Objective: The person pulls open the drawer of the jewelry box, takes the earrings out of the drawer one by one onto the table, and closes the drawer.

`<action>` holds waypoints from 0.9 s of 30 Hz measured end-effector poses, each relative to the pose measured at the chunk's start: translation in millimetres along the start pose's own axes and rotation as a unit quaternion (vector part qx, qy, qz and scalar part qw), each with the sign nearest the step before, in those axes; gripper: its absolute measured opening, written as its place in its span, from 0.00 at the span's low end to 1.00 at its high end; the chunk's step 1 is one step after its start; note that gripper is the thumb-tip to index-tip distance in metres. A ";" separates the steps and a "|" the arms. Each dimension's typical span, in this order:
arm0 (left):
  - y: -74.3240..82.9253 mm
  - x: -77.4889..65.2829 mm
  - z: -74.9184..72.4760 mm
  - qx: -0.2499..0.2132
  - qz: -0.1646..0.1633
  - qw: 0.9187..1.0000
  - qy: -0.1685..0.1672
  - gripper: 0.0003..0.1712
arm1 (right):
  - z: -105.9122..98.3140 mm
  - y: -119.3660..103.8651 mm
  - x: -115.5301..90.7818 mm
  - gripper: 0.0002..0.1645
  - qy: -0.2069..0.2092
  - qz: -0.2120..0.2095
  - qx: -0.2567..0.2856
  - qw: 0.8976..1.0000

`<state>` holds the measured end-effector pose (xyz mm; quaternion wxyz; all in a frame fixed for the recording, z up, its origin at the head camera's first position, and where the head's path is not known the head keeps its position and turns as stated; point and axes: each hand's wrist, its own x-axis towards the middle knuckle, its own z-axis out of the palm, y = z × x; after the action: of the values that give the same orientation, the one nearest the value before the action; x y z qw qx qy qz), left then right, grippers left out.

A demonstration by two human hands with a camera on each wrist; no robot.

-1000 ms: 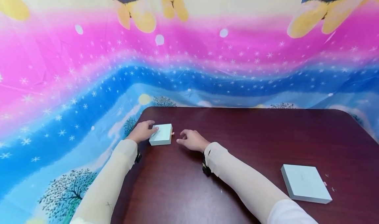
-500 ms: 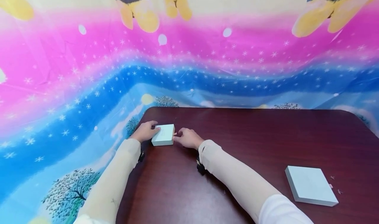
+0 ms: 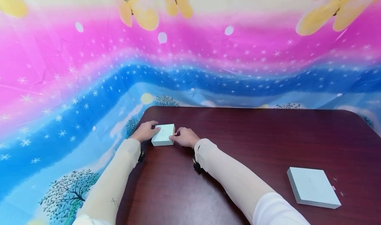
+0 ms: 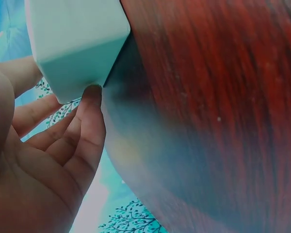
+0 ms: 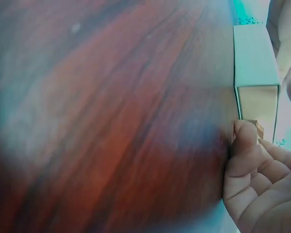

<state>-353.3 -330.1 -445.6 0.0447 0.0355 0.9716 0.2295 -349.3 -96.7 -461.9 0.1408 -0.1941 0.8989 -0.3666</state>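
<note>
A small pale drawer box (image 3: 163, 134) lies near the far left corner of the table. My left hand (image 3: 145, 131) grips its left side, thumb on top; in the left wrist view the fingers (image 4: 91, 109) meet the box's edge. At the opposite end my right hand (image 3: 186, 137) has curled fingers at a short ribbon tab (image 5: 257, 127), seen in the right wrist view against the drawer's cream front (image 5: 259, 104). The thumb of that hand reaches over the box's right edge in the head view. How firmly the tab is pinched is partly hidden.
A larger, flatter pale box (image 3: 314, 187) with a pink tab (image 3: 333, 188) lies at the table's right front. The dark red-brown table (image 3: 244, 145) has rounded far corners. A printed cloth (image 3: 208, 53) hangs behind and along the left side.
My right hand has moved left from beside the box to its ribbon tab, and its fingers have closed in there. The left hand keeps its grip. The view has shifted slightly.
</note>
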 end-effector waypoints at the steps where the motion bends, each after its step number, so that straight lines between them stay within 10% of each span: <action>1: 0.8 -0.4 0.1 -0.001 0.001 1.000 -0.001 0.33 | 0.7 -0.7 0.0 0.26 0.001 0.003 -0.001 1.000; 27: 16.1 -6.1 6.3 -0.009 0.009 1.000 -0.018 0.32 | 0.8 0.9 -13.3 0.15 -0.013 0.014 0.136 0.991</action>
<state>-345.8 -313.5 -443.6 0.0600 0.0478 0.9683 0.2377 -337.4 -90.6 -461.7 0.1830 -0.1659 0.8413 -0.4808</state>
